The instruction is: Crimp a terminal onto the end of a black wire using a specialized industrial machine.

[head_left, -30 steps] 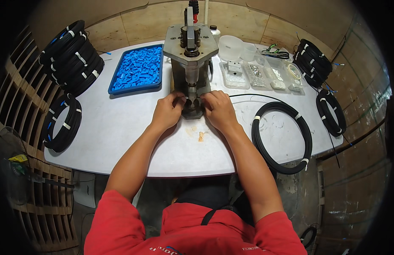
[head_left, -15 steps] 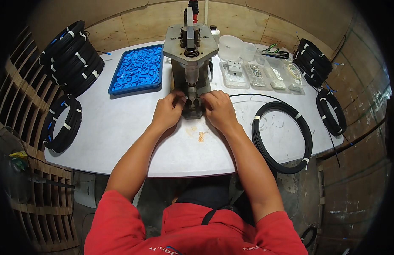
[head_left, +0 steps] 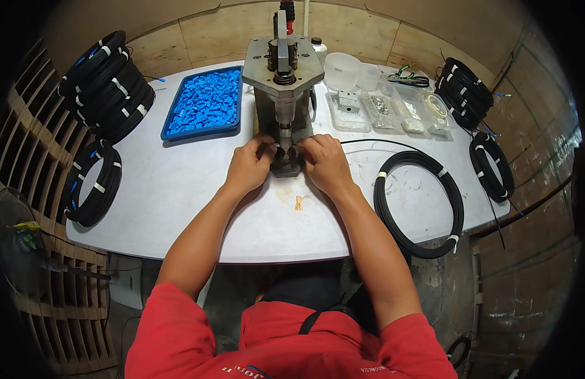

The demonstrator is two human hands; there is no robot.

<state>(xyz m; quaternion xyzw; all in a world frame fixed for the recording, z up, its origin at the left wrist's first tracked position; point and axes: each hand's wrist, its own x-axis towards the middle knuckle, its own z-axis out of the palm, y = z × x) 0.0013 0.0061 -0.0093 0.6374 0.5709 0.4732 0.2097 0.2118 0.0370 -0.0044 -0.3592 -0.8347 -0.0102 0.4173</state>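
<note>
A metal bench press (head_left: 283, 88) stands in front of me, its ram lowered to the small base between my hands. On the left of the ram, my left hand (head_left: 250, 165) is closed, fingertips pinched at the die; what they hold is too small to make out. My right hand (head_left: 328, 165) pinches the end of a black cable (head_left: 387, 143) on the other side of the ram. That cable runs to the right into a tied black coil (head_left: 458, 205) lying on the table. The piece under the ram is hidden by fingers and tooling.
A blue tray (head_left: 165, 129) of small blue connector parts lies left of the press. Tied cable coils (head_left: 112, 95) are stacked at the far left, with more coils (head_left: 463, 95) at the right. Clear plastic boxes (head_left: 376, 114) with small parts sit behind. An orange-tan scrap (head_left: 298, 203) lies between my forearms.
</note>
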